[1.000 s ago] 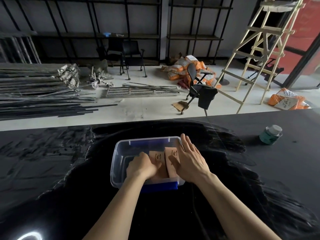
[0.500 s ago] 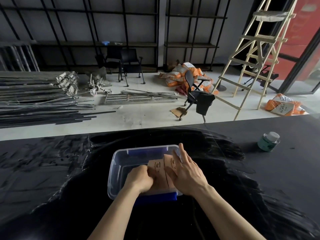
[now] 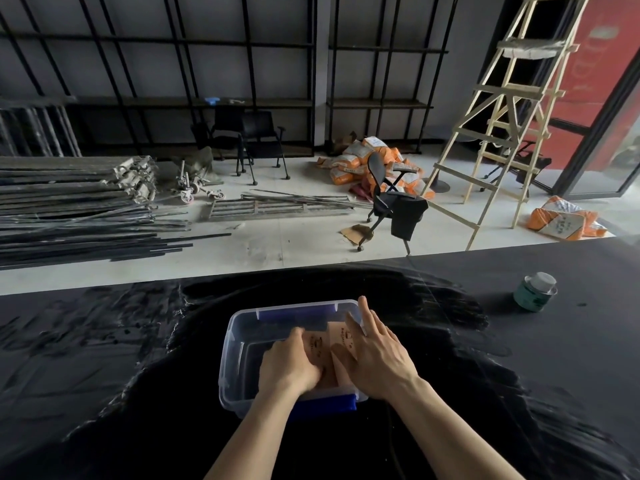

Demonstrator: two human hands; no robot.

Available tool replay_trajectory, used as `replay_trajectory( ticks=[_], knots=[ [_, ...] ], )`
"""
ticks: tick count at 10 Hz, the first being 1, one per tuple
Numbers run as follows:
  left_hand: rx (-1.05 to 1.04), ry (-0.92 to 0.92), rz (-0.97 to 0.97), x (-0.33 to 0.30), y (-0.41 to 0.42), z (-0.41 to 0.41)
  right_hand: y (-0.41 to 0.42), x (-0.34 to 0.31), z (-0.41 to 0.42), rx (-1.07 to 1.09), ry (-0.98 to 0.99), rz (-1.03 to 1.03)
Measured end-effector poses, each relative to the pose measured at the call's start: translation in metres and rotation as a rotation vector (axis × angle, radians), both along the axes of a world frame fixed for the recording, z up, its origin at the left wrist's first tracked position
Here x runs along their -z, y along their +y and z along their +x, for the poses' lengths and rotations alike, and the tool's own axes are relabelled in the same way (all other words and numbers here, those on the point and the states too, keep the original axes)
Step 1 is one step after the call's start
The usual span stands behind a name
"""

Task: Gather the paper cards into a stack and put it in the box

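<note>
A clear plastic box [image 3: 231, 344] with blue latches sits on the black table in front of me. Brown paper cards [image 3: 325, 344] with dark printing lie inside it toward the right side, in two overlapping piles. My left hand [image 3: 289, 367] is inside the box with curled fingers resting on the left cards. My right hand [image 3: 375, 355] lies flat with fingers spread over the right cards and the box's right rim. Much of the cards is hidden under both hands.
A small green jar with a white lid [image 3: 535, 292] stands on the table at the far right. Beyond the table's far edge [image 3: 311, 268] are an office chair [image 3: 391, 199], a wooden ladder [image 3: 498, 126], metal bars and orange sacks on the floor.
The view has tipped so the box sits lower in the frame. My left hand has slid a little further forward over the cards; both hands stay on them inside the box.
</note>
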State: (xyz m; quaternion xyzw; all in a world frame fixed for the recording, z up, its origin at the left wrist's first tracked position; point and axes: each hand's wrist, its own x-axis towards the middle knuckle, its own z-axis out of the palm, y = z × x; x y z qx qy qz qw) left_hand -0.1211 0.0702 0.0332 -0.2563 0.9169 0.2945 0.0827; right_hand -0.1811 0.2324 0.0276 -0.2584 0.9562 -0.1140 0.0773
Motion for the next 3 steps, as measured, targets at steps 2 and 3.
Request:
replay_trajectory(
  ticks=[2,3],
  knots=[
    [0.012,-0.06,0.005,0.0,-0.004,0.002,-0.001,-0.008,0.002,-0.01,0.016,0.065],
    [0.021,0.046,-0.075,-0.007,-0.01,0.009,-0.004,-0.014,0.002,-0.01,0.084,0.075]
  ],
)
